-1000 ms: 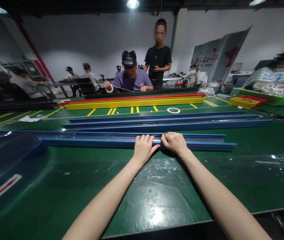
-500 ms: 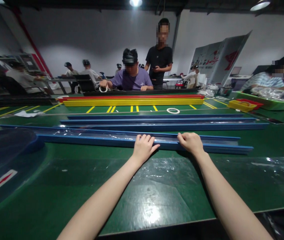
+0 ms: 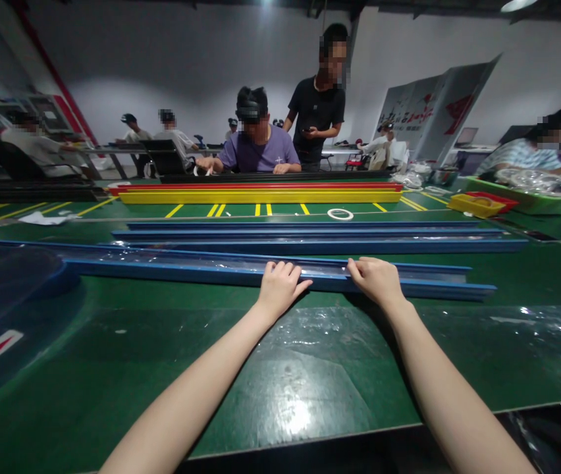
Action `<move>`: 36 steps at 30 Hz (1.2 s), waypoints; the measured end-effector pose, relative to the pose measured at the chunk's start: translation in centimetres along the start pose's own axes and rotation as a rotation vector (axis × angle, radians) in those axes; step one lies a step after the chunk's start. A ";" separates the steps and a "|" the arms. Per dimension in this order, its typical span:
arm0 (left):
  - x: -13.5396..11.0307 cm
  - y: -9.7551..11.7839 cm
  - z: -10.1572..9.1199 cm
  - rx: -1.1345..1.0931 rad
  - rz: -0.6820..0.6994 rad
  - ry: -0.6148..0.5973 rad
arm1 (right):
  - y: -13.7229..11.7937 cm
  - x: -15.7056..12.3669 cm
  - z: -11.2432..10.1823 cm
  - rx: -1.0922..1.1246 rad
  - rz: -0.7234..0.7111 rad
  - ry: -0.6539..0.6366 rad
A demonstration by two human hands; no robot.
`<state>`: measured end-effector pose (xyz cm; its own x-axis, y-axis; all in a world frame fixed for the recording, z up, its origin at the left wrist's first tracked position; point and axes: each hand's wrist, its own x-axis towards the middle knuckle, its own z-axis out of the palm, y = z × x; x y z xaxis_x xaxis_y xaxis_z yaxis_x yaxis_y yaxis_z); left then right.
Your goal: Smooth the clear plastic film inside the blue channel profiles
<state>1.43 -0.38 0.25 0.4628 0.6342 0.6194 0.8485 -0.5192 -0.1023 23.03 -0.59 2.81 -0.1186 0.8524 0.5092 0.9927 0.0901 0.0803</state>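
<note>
A long blue plastic channel (image 3: 186, 273) lies crosswise in front of me, with shiny clear film (image 3: 234, 264) inside it. My left hand (image 3: 280, 288) is over its near wall, fingers curled into the trough and thumb sticking out to the right. Right of it, my right hand (image 3: 376, 282) is closed at the same wall, thumb side toward the trough; its fingertips are hidden. Just behind lie more blue channels (image 3: 340, 247), parallel to the edge. Clear sheeting (image 3: 310, 368) covers the green table (image 3: 162, 408) near my forearms.
A large dark-blue rounded object (image 3: 8, 283) with a red-arrow label stands at left. Farther back are yellow channels (image 3: 261, 197), red channels (image 3: 241, 187) and a white ring (image 3: 340, 214). Yellow trays (image 3: 475, 205) and a green bin (image 3: 532, 205) sit right. Coworkers (image 3: 261, 148) sit and stand beyond.
The whole view shifts slightly up and left. Both hands keep their places on the blue channel. The standing person in black leans to the right.
</note>
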 end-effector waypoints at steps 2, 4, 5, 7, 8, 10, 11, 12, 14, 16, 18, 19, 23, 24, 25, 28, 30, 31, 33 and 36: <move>0.0 0.0 0.0 0.002 0.002 -0.005 | 0.0 0.0 0.0 0.003 0.021 -0.009; 0.0 0.0 0.1 0.006 0.001 -0.008 | 0.1 0.0 0.1 0.013 0.038 -0.017; 0.0 0.0 0.1 0.008 0.000 -0.008 | 0.1 0.1 0.1 0.019 0.046 -0.023; 0.0 0.0 0.1 0.013 -0.001 -0.009 | 0.2 0.1 0.2 0.029 0.062 -0.040; 0.1 0.0 0.1 0.016 0.000 -0.008 | 0.2 0.1 0.3 0.032 0.069 -0.049; 0.1 0.0 0.2 0.020 0.002 -0.007 | 0.2 0.2 0.3 0.037 0.081 -0.066; 0.1 0.0 0.1 0.023 0.002 -0.007 | 0.2 0.2 0.3 0.041 0.088 -0.072; 0.1 0.0 0.1 0.025 0.003 -0.007 | 0.2 0.2 0.3 0.044 0.095 -0.077; 0.1 0.0 0.1 0.033 0.001 -0.012 | 0.2 0.2 0.3 0.053 0.110 -0.086; 0.1 0.0 0.1 0.040 -0.002 -0.018 | 0.2 0.2 0.3 0.063 0.118 -0.090; 0.2 0.1 0.1 0.041 -0.004 -0.024 | 0.3 0.2 0.4 0.072 0.118 -0.093; 0.2 0.1 0.1 0.040 -0.006 -0.026 | 0.3 0.2 0.4 0.076 0.116 -0.093; 0.1 0.1 0.1 0.032 -0.009 -0.028 | 0.3 0.2 0.5 0.085 0.106 -0.086; 0.1 0.1 0.1 0.031 -0.009 -0.029 | 0.4 0.2 0.5 0.086 0.104 -0.084; 0.1 0.1 0.1 0.031 -0.010 -0.029 | 0.4 0.2 0.5 0.088 0.102 -0.084; 0.1 0.1 -0.1 0.031 -0.016 -0.032 | 0.5 0.2 0.5 0.085 0.101 -0.089; 0.1 0.1 -0.1 0.031 -0.017 -0.036 | 0.5 0.2 0.4 0.074 0.098 -0.088; 0.1 0.1 -0.1 0.030 -0.017 -0.037 | 0.4 0.2 0.3 0.070 0.098 -0.081; 0.1 0.1 -0.1 0.030 -0.016 -0.035 | 0.1 0.2 0.2 0.072 0.099 -0.050; 0.1 0.1 0.0 0.031 -0.016 -0.029 | -0.9 0.1 0.1 0.092 0.078 0.026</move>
<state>1.57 -0.37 0.34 0.4561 0.6590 0.5981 0.8631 -0.4913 -0.1169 22.14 -0.52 2.76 -0.0399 0.8450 0.5332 0.9966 0.0719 -0.0393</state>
